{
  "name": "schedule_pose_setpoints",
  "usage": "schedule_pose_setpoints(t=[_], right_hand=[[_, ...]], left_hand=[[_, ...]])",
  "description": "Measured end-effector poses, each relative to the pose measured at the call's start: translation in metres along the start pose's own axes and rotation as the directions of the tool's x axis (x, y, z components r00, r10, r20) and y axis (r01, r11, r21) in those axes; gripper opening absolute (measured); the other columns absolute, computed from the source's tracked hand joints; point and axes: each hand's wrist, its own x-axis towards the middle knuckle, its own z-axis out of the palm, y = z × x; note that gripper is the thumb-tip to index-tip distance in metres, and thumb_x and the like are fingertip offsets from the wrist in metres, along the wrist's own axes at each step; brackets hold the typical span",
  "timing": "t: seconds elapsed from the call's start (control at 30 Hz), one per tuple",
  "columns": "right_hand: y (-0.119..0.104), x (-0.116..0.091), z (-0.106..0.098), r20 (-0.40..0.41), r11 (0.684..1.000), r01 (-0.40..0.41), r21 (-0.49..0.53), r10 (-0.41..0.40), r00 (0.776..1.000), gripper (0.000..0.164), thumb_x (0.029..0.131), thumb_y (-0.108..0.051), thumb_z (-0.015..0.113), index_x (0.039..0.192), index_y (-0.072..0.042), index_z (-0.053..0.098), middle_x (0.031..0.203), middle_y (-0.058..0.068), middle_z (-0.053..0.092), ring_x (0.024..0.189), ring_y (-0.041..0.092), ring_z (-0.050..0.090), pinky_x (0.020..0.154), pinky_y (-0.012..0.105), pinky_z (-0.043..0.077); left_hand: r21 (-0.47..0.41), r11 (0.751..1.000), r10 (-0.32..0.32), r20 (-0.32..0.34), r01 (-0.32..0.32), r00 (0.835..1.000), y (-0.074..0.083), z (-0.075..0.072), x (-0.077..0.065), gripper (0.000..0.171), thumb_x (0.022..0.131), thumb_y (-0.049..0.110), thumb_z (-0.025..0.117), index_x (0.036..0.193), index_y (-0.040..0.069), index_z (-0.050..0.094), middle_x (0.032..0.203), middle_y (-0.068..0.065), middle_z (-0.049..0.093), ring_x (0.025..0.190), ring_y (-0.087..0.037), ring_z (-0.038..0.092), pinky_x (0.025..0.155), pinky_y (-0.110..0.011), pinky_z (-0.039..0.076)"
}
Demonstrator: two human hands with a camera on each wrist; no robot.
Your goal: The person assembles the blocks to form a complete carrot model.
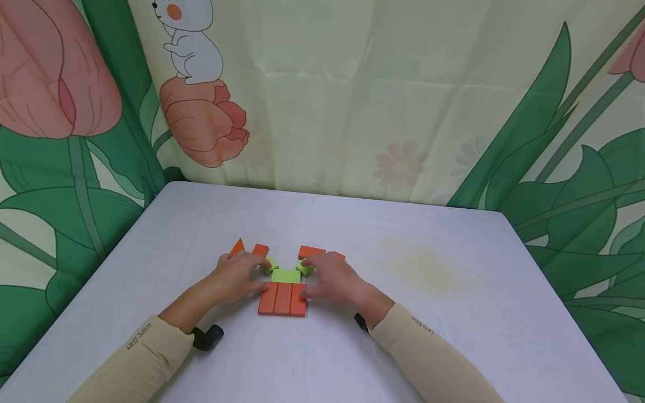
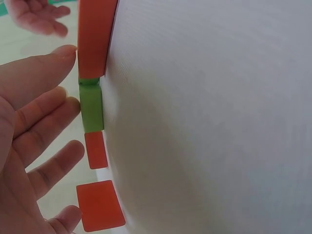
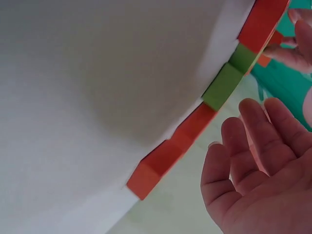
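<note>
Three orange blocks (image 1: 282, 302) lie side by side on the table, with a light green block (image 1: 286, 276) across their far end. Smaller green blocks stand at both far corners, one on the left (image 1: 274, 264) and one on the right (image 1: 305, 270). My left hand (image 1: 238, 276) is spread along the left side, thumb by the orange group and index fingertip at the left green block. Mirroring it, my right hand (image 1: 333, 278) has its thumb at the group's right edge and its index finger over the right green block. Both wrist views show extended or loosely bent fingers beside the row.
Beyond the left hand lie an orange triangular block (image 1: 238, 245) and an orange block (image 1: 260, 249). An orange block (image 1: 311, 252) sits beyond the right hand, another partly hidden behind it. The white table (image 1: 443, 336) ends at a patterned curtain (image 1: 322, 112).
</note>
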Motion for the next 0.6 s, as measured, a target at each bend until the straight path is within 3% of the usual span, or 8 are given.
schedule_pose_setpoints(t=[0.2,0.6], right_hand=[[-0.011,-0.002,0.006,0.026,0.999,0.022,-0.042,-0.021,0.999,0.061,0.084,-0.036,0.08,0.134,-0.007,0.06,0.128,0.003,0.062,0.126,0.024,0.051,0.104,0.041,0.041],[-0.017,-0.004,0.011,0.056,0.997,-0.014,-0.082,0.019,0.998,0.062,0.085,-0.04,0.079,0.136,-0.01,0.059,0.128,0.001,0.062,0.125,0.023,0.05,0.103,0.041,0.042]], left_hand=[[-0.011,1.0,0.007,0.004,-0.007,1.0,0.0,0.0,0.0,0.04,0.083,0.029,0.083,0.118,0.016,0.069,0.117,-0.002,0.065,0.118,-0.03,0.054,0.094,-0.058,0.034],[0.0,1.0,0.011,0.005,-0.011,1.0,0.0,0.0,0.0,0.04,0.083,0.03,0.083,0.118,0.016,0.069,0.117,-0.002,0.065,0.118,-0.029,0.054,0.093,-0.059,0.034]])
